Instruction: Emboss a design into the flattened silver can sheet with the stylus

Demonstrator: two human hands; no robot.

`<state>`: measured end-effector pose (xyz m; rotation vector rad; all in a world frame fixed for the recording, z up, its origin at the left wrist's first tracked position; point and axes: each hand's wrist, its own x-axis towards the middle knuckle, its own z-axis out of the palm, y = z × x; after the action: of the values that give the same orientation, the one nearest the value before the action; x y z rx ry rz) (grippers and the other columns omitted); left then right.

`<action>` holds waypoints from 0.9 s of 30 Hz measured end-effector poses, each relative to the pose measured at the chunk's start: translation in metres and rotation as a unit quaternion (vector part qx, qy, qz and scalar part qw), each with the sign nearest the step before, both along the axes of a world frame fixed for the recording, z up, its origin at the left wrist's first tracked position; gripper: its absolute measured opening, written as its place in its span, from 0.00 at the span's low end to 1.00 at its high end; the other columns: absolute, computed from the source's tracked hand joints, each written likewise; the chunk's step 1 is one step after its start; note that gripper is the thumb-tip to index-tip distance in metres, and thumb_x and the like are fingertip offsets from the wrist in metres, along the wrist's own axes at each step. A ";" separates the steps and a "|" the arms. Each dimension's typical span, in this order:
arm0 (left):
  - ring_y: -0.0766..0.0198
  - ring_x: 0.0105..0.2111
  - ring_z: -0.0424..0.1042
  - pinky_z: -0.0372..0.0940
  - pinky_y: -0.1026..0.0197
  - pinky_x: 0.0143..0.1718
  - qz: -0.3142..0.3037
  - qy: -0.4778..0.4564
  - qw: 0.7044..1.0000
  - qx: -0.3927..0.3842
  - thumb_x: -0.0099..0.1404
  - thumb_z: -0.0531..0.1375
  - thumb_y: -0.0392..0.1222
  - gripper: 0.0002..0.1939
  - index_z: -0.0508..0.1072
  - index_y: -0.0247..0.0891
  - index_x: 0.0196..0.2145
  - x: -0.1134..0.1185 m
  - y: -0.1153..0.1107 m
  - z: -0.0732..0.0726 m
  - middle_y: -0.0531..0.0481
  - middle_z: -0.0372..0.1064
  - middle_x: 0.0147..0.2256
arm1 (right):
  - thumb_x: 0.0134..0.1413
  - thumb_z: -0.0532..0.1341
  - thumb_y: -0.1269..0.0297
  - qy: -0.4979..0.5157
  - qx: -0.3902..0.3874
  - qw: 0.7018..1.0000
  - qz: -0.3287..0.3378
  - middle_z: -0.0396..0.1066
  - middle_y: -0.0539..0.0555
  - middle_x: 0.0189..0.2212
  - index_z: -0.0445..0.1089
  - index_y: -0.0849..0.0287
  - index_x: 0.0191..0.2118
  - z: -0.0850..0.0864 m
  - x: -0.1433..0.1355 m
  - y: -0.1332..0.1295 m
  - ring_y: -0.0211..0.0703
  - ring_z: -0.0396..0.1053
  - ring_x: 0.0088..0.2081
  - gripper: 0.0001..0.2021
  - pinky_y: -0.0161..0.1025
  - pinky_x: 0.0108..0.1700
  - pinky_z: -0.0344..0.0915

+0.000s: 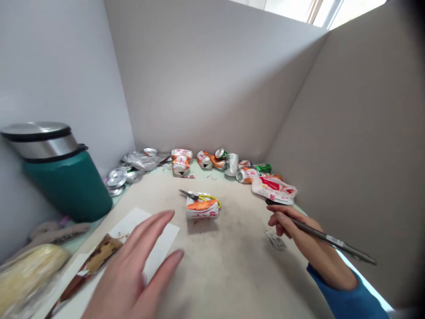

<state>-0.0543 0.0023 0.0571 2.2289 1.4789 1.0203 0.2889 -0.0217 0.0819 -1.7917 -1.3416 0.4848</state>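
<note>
My left hand [133, 270] is raised over the near left of the table, thumb and fingers apart, holding nothing. Between the fingers of my right hand [292, 226] rests a slim dark pen [335, 241], its back end pointing right. A pair of small scissors [207, 198] with yellow handles and dark blades lies with a curled, cut piece of orange and white can [202, 209] in the middle of the table. Below my right fingers is a crumpled scrap of foil [276, 241]. A white paper [162, 241] is partly hidden behind my left hand.
Several crushed cans [182, 163] line the back wall. Can ends [117, 178] are piled at left, beside a large teal flask [66, 186]. A red and white wrapper [274, 189] lies at right. An opened snack bar [99, 254] and a wrapped pale bundle [29, 279] sit near left.
</note>
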 end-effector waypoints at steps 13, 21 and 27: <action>0.58 0.41 0.70 0.61 0.58 0.42 -0.062 -0.081 0.978 -0.182 0.68 0.46 0.51 0.19 0.73 0.41 0.38 0.065 0.051 0.014 0.49 0.73 0.39 | 0.59 0.55 0.55 0.170 0.028 0.971 0.164 0.74 0.55 0.35 0.68 0.61 0.47 -0.027 -0.069 0.058 0.44 0.71 0.37 0.17 0.41 0.40 0.67; 0.63 0.28 0.69 0.59 0.63 0.31 -0.093 -0.072 0.961 -0.249 0.68 0.45 0.50 0.20 0.70 0.40 0.26 0.068 0.046 -0.013 0.53 0.71 0.25 | 0.59 0.56 0.60 0.108 -0.038 0.963 0.243 0.74 0.52 0.35 0.71 0.57 0.44 -0.053 -0.082 0.055 0.43 0.70 0.36 0.12 0.37 0.38 0.65; 0.62 0.30 0.70 0.61 0.63 0.32 -0.103 -0.049 0.951 -0.287 0.60 0.54 0.37 0.05 0.70 0.40 0.30 0.067 0.044 -0.023 0.52 0.72 0.28 | 0.56 0.57 0.68 0.102 -0.095 0.913 0.382 0.74 0.52 0.35 0.68 0.58 0.45 -0.047 -0.083 0.052 0.42 0.72 0.36 0.10 0.37 0.41 0.66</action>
<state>0.0123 0.0464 0.0338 1.8317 1.2610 0.5329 0.2063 0.0302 0.0348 -1.2444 -1.8656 1.2198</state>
